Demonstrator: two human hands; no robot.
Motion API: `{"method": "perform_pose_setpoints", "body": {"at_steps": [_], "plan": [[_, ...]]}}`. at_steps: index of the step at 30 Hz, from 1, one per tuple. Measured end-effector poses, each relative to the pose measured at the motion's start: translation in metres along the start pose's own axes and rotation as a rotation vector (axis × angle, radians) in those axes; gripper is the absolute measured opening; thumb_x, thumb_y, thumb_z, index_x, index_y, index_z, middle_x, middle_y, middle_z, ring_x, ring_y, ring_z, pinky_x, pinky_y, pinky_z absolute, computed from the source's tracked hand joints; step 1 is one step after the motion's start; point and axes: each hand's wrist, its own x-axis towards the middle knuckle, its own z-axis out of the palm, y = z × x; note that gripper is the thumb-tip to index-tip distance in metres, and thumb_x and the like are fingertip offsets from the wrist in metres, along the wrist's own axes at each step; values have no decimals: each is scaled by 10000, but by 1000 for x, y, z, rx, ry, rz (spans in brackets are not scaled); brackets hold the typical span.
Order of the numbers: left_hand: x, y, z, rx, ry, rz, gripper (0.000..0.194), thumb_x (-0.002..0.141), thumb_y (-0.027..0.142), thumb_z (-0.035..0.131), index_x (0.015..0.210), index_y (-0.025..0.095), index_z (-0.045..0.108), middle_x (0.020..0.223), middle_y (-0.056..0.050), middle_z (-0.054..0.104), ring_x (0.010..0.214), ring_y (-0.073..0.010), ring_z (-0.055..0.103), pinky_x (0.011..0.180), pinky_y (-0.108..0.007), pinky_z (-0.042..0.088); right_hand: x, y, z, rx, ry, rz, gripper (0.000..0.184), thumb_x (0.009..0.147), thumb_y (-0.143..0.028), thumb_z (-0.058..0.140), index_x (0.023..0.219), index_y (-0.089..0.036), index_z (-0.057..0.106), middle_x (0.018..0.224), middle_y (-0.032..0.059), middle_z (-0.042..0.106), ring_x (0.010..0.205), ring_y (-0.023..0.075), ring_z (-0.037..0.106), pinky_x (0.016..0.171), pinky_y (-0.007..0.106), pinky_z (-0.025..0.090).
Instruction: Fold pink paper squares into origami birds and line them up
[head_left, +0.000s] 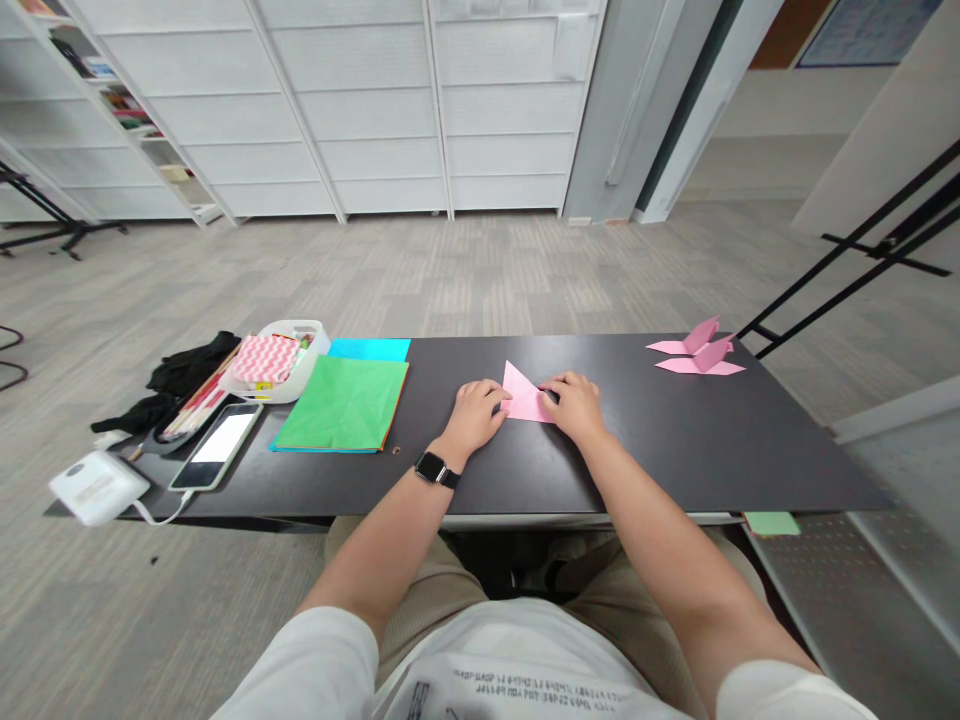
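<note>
A small piece of pink origami paper (525, 402), folded to a triangular shape with one point upward, lies on the dark table between my hands. At its left edge my left hand (478, 412), with a black watch on the wrist, grips the paper between thumb and curled fingers. My right hand (576, 404) holds the right side in the same manner, thumb and fingers bent over the edge. The fingertips partly hide both sides of the paper. At the far right of the table stand two folded pink paper cranes (697, 366), close together.
Left on the dark table (457, 480) lies a stack of green paper (345, 405) over blue sheets. Beyond it are a white basket (319, 345), a phone (219, 447), a white charger (99, 487) and black cloth (191, 365). Black stand legs (847, 245) rise behind the right end.
</note>
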Motion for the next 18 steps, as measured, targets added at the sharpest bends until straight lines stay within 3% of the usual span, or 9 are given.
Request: {"method": "perform_pose_setpoints", "body": {"at_steps": [9, 12, 15, 18], "plan": [[1, -1, -1, 16, 1, -34, 277, 953, 301, 708, 1230, 297, 722, 1280, -58, 674, 1233, -283, 578, 1142, -482, 387, 4, 0, 4, 161, -3, 33, 141, 889, -288, 694, 964, -280, 813, 1099, 45, 715, 1104, 252, 611, 1021, 421, 412], [1, -1, -2, -7, 70, -92, 336, 953, 295, 704, 1288, 284, 691, 1284, -80, 673, 1243, -302, 582, 1144, -506, 401, 11, 3, 0, 299, 35, 66, 115, 852, -275, 693, 899, -250, 795, 1052, 45, 708, 1039, 229, 649, 1006, 387, 462], [3, -2, -1, -184, 223, -179, 387, 983, 300, 651, 1367, 259, 629, 1261, -96, 678, 1161, -274, 630, 1098, -475, 473, 21, 2, -11, 409, 149, 97, 134, 851, -326, 693, 881, -240, 791, 1010, 59, 711, 1017, 243, 661, 1007, 392, 483], [5, -3, 1, -536, 315, -278, 394, 994, 355, 644, 1371, 250, 596, 1208, -91, 701, 977, -218, 681, 955, -410, 569, 27, -8, -20, 477, 287, 109, 200, 882, -400, 678, 904, -230, 782, 1005, 76, 712, 1023, 262, 660, 1007, 412, 488]]}}
